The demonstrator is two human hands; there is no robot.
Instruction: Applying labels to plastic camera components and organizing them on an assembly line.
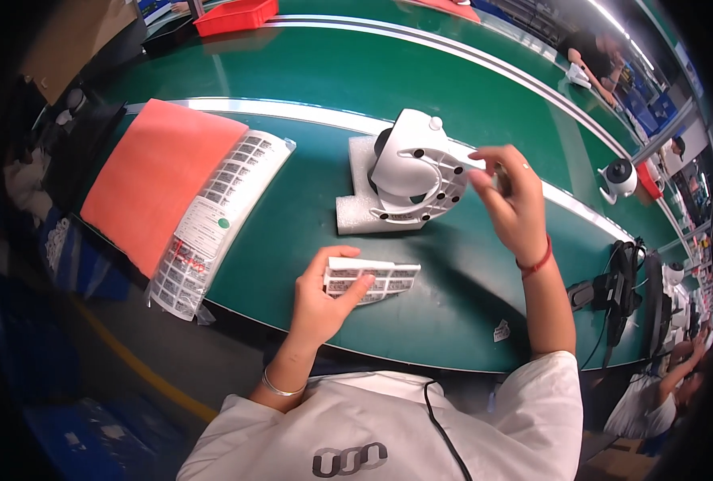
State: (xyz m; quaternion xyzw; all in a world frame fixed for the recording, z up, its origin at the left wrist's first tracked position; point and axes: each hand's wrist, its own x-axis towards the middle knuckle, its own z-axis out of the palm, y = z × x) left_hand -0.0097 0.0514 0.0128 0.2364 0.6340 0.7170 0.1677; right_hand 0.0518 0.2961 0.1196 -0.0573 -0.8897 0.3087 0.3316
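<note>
A sheet of stickers, white with grey printed rows, is held in my left hand, thumb on top. In front of me a white camera-like device rests tipped over on a white foam block, its rounded base with several dark feet facing me. My right hand is at the right edge of that base, thumb and forefinger closed close to its rim, other fingers curled. Whatever sits between those fingertips is too small to make out, and I cannot tell whether they touch the base.
An orange sheet and a stack of label sheets lie at the left. A small sticker scrap and black cables with adapters are at the right. Beyond runs a green conveyor with a red tray and another white device.
</note>
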